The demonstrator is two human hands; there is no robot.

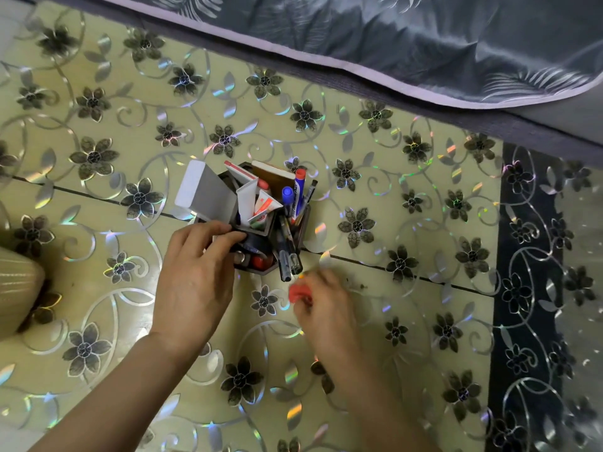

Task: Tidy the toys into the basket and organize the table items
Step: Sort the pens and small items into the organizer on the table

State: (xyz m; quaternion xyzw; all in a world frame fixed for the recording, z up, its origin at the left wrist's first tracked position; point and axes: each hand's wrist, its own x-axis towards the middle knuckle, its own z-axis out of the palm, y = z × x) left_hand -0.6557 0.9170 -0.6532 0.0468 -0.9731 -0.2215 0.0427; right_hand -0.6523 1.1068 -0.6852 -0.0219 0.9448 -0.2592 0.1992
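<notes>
Head view: we see a dark pen holder (306,216) standing mid-desk (130,321) on a cover printed with flowers. It is crammed with pens, a blue marker (298,190) with a red cap, a white tube (264,207) and a white box (199,187). The marker's label and the tube's orange-and-green print are too small for us to read. The left hand (195,282) rests on the holder's near-left rim, fingers laid almost straight across it. The right hand (323,308), blurred, pinches a small red thing (298,293) just below the holder. We cannot tell what it is.
</notes>
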